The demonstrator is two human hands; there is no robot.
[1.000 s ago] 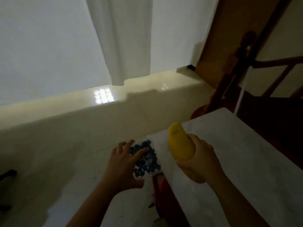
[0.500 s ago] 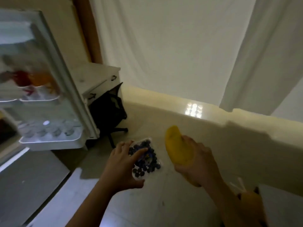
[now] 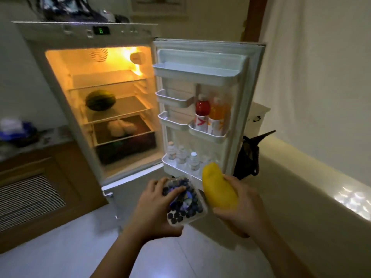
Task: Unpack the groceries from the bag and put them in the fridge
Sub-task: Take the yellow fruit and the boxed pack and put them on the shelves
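Fridge (image 3: 96,109) open ahead: left hand (image 3: 154,209) grips blueberry punnet (image 3: 185,201), right hand (image 3: 241,209) grasps mango (image 3: 217,187); keep punnet level when shelving.

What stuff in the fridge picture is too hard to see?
- Head view: the dark bottom drawer hides its contents.
- The pale lumps on the lowest shelf are too blurred to name.
- The mango has its lower end hidden by the right hand.
- The blueberry box label is unreadable.
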